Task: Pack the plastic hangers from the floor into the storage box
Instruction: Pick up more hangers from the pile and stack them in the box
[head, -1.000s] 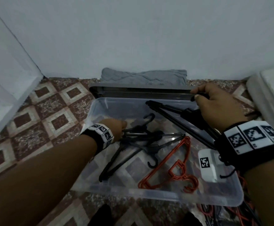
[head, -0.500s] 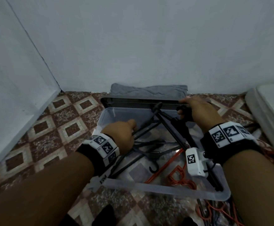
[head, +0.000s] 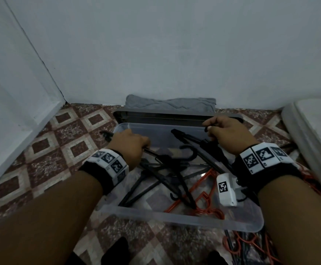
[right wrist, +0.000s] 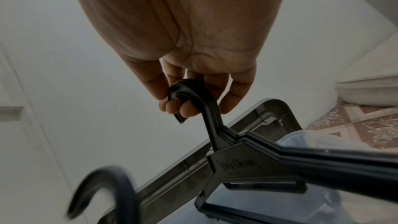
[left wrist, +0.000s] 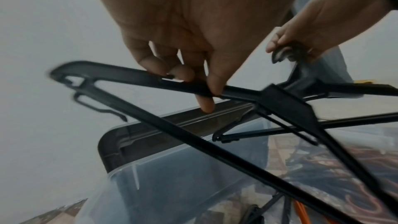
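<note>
Both hands (head: 131,145) (head: 226,133) pinching black hangers (left wrist: 150,81)

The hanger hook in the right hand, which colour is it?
Black; the hanger hook shows best in the right wrist view.

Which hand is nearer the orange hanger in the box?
Right. The right hand grips a black hanger's hook at the box's far right, above the orange hanger; the left hand holds a hanger arm across at the left.

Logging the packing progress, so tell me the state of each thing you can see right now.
Storage box: open, partly filled.
Lid: off, behind box.
Left hand: grips a black hanger's arm.
Right hand: grips another black hanger's hook.
Orange hanger: lying in box.
</note>
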